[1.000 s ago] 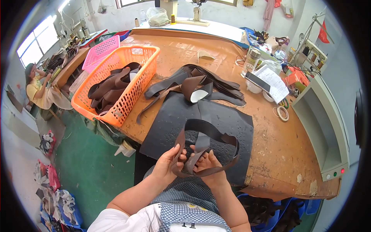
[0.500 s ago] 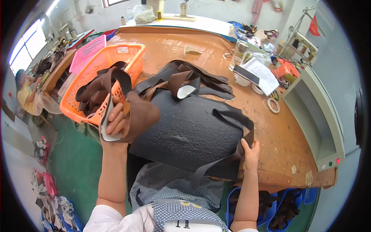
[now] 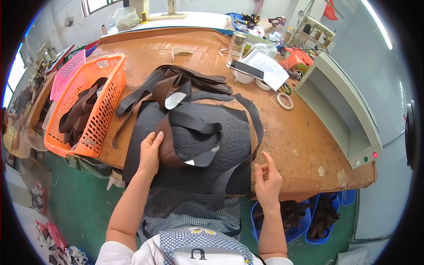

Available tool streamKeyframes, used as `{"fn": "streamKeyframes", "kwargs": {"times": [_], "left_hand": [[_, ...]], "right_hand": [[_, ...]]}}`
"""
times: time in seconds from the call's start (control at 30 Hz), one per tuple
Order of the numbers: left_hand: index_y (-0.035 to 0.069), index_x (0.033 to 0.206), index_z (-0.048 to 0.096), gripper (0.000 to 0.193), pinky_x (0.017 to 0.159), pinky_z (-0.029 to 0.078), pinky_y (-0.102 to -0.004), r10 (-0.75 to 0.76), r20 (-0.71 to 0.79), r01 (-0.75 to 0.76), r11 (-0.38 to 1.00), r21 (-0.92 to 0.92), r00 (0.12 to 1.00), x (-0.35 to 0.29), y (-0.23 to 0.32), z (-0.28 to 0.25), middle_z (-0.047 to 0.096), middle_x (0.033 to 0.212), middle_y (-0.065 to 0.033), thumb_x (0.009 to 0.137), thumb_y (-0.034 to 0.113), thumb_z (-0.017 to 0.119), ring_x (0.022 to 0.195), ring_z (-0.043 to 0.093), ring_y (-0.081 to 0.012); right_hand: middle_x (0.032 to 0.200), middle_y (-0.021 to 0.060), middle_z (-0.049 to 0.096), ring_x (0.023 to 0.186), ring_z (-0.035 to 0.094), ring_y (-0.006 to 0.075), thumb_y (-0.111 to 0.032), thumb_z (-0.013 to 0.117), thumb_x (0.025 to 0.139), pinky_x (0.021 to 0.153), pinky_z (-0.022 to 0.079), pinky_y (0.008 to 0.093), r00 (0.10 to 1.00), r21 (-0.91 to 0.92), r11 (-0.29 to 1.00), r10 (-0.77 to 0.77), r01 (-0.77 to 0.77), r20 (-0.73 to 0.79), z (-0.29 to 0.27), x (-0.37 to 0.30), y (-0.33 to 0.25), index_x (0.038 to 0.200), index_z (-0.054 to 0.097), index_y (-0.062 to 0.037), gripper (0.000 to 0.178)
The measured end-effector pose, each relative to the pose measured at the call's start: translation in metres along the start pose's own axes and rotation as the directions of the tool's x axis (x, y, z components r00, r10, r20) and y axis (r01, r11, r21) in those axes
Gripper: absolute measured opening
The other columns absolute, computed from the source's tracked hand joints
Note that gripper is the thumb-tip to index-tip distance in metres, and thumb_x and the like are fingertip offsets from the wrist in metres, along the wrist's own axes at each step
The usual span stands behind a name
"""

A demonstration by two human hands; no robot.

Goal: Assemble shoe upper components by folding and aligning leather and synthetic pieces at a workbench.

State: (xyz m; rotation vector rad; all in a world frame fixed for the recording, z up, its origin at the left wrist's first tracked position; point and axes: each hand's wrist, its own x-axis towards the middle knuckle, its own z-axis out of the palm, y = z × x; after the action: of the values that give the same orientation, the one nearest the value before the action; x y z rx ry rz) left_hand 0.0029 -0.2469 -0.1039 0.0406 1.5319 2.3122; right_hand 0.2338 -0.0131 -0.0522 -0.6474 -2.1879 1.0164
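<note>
left hand (image 3: 150, 153), angled forward, pinches a strip (image 3: 166, 142); right hand (image 3: 267, 179) half-curled, fingertips apart. strip: looped, brown and black.

From where I stand, the head-worn fisheye view looks down and forward, close above the worktable (image 3: 293, 148), the far wall (image 3: 201, 6) at twelve o'clock.

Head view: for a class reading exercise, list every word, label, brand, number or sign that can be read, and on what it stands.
White patch on the checked apron: a dark printed character, not copied here.
White paper by the phone: faint marks, too small to read.
Brown strip in the left hand: no lettering shows.
</note>
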Motion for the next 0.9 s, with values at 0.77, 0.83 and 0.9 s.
{"fn": "streamKeyframes", "kwargs": {"times": [0.77,0.83,0.9], "left_hand": [[0.001,0.103,0.066,0.019,0.092,0.048,-0.0369,0.261,0.539,-0.533,0.719,0.446,0.801,-0.121,0.032,0.09,0.066,0.107,-0.0103,0.084,0.0,0.066,0.103,0.061,-0.0248],[0.001,0.104,0.066,0.02,0.096,0.046,-0.0391,0.345,0.588,-0.634,0.662,0.401,0.732,-0.118,0.028,0.099,0.066,0.108,-0.0101,0.085,0.003,0.067,0.105,0.06,-0.0246],[0.002,0.105,0.065,0.02,0.099,0.043,-0.0412,0.418,0.631,-0.722,0.596,0.352,0.653,-0.11,0.024,0.096,0.065,0.109,-0.0099,0.086,0.006,0.068,0.106,0.059,-0.0245]], "right_hand": [[0.114,0.0115,0.061,0.105,0.059,0.0145,0.004,0.064,0.077,0.093,0.046,0.027,0.695,0.626,0.508,-0.072,-0.591,0.715,-0.028,0.001,-0.035,0.136,0.036,0.0017,0.066],[0.115,0.0128,0.061,0.105,0.06,0.0144,0.003,0.063,0.077,0.092,0.047,0.0264,0.637,0.594,0.509,-0.11,-0.623,0.763,-0.029,-0.001,-0.034,0.139,0.033,0.0028,0.069],[0.112,0.0114,0.062,0.102,0.06,0.0134,0.004,0.062,0.076,0.088,0.047,0.0256,0.582,0.554,0.525,-0.13,-0.647,0.803,-0.031,-0.001,-0.035,0.136,0.037,0.0019,0.065]]}}
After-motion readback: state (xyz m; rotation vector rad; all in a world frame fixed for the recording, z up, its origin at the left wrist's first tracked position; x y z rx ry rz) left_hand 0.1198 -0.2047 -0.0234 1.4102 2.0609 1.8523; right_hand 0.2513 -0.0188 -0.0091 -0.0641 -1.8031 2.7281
